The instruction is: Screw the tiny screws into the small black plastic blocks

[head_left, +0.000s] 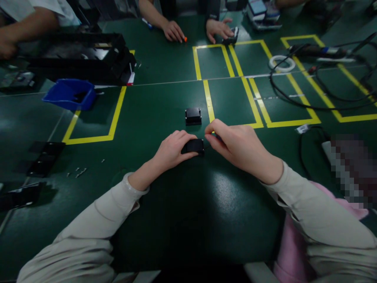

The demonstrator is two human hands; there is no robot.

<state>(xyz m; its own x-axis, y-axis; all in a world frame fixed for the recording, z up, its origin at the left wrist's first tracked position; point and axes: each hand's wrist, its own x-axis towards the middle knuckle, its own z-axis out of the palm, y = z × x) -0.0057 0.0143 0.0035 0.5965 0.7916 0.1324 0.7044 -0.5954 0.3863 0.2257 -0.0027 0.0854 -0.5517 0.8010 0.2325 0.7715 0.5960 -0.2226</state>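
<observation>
My left hand (173, 149) is wrapped round a small black box-shaped part (194, 146) that rests on the green table (165, 114). My right hand (235, 143) is closed in a pinch right beside the part's right end; what its fingertips hold is too small to make out. A second, similar black part (193, 116) sits on the table a little beyond the hands, untouched.
Yellow tape outlines (229, 78) mark boxes on the table. A blue bin (70, 93) and a black tray (85, 57) stand at the back left. Black cables (309, 104) and a white tape roll (282, 63) lie right. Other people's hands (173, 30) work across the table. Small screws (79, 172) lie left.
</observation>
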